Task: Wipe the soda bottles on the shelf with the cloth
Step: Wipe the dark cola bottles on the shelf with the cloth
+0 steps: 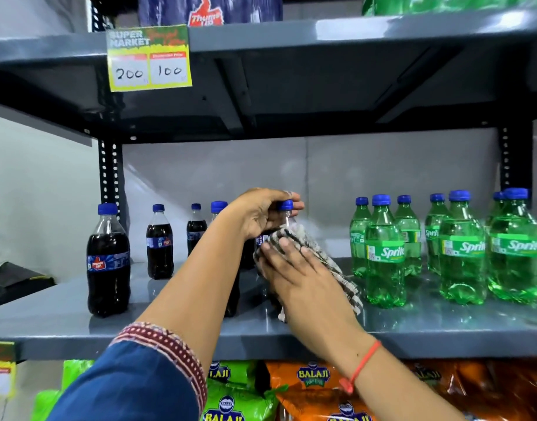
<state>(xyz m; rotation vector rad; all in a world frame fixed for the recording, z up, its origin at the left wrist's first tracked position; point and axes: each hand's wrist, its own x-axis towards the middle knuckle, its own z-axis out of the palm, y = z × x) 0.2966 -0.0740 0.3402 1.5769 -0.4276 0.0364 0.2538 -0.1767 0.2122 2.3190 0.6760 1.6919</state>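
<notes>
Nearest the camera, the right hand [294, 268] lies flat with fingers spread, pressing the checked cloth [309, 262] onto the side of a cola bottle [287, 214] near the front middle of the grey shelf [443, 323]. Just behind, the left hand [261, 214] reaches in and pinches the neck under the blue cap (probably so it doesn't tip while rubbed). Further back, more colas [108, 259] stand left, Sprite bottles [461, 253] right.

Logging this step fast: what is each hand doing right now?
Left hand: closed around the neck of the dark cola bottle.
Right hand: pressing the checked cloth flat against that bottle, fingers extended.
</notes>
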